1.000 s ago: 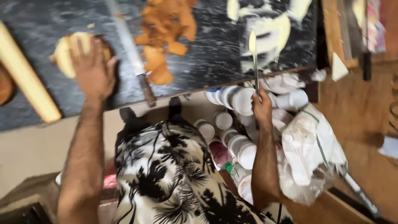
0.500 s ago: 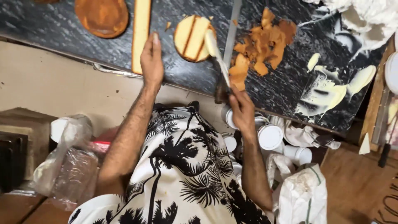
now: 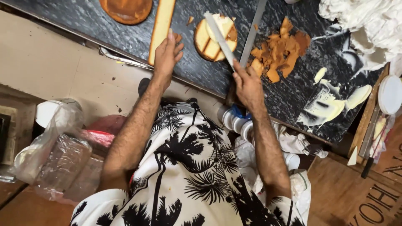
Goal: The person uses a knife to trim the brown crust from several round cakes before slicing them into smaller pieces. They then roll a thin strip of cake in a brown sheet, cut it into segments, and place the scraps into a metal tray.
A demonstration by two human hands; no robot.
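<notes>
Cake scraps [image 3: 278, 52] btwn round cake [image 3: 215, 37] & cream smears [image 3: 331, 104], long knife [image 3: 253, 29] beside

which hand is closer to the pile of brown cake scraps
Right. The right hand holds a spatula just beside the scraps; the left hand is across the round cake, by the long strip.

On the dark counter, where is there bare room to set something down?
Bare stone lies left of the long cake strip, below the brown round cake, and between left hand and right hand. Crowded: cake scraps and cream smears at right.
</notes>
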